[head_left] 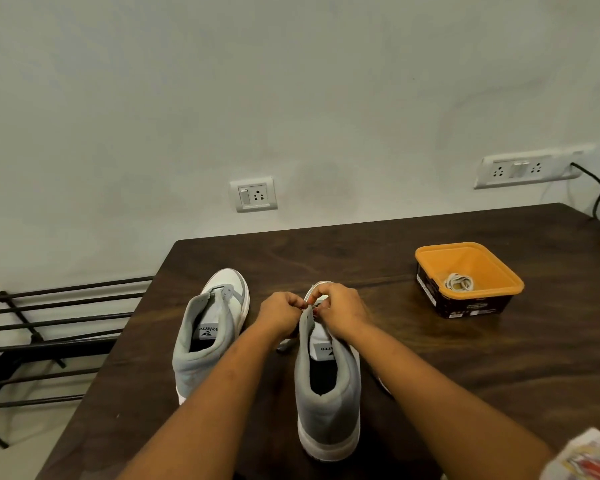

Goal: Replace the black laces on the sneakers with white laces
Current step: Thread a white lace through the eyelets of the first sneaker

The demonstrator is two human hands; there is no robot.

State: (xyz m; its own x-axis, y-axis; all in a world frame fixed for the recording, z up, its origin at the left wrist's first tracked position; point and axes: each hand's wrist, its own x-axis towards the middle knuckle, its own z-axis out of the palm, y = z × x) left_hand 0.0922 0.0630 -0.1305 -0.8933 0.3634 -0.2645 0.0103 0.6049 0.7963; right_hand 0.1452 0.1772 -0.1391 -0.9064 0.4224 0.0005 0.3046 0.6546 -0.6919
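Observation:
Two grey-and-white sneakers stand on the dark wooden table (430, 358), heels toward me. The left sneaker (208, 327) has no lace showing in it. Over the right sneaker (328, 382) both hands work at the tongue and eyelets. My left hand (280, 315) and my right hand (338, 311) have their fingers curled and pinch a lace at the shoe's top; the lace is mostly hidden by the fingers. A pale lace end (284, 345) trails on the table beside the right sneaker. A coiled white lace (459, 282) lies in the orange container (430, 252).
The orange container stands at the table's right, away from the shoes. A black metal rack (49, 327) stands on the floor left of the table. Wall sockets (255, 195) and a black cable (598, 192) are behind. Patterned fabric (586, 455) shows at the bottom right.

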